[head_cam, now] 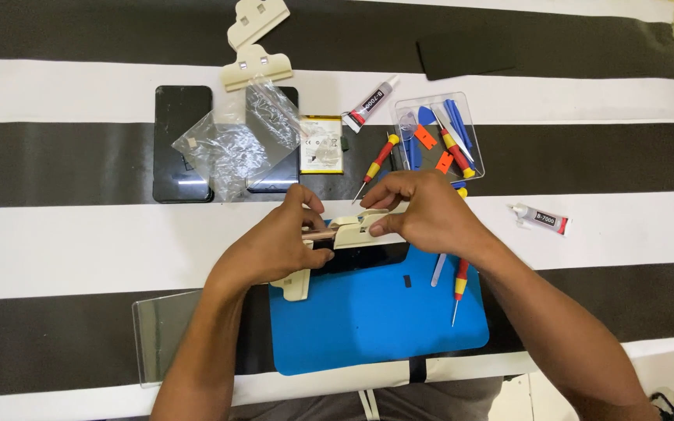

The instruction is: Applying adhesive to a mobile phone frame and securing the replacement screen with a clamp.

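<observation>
The right hand's [431, 214] fingers [388, 226] pinched a cream plastic spring clamp [356, 231], apparently seating it on the top edge of a dark flat phone [368, 253]. The left hand's [278, 245] fingers [310, 204] closed on that same edge at nine o'clock of the clamp. The phone's long axis ran three to nine, on a blue rubber mat [376, 320]. A second cream clamp [294, 284] sat under the left palm. A red-and-yellow screwdriver [458, 288] lay at four o'clock on the striped worktop [79, 242].

left hand [278, 242]: bare, no glove or ring | right hand [423, 214]: bare | forearms: no sleeves | lap: grey cloth, pale drawstring
</observation>
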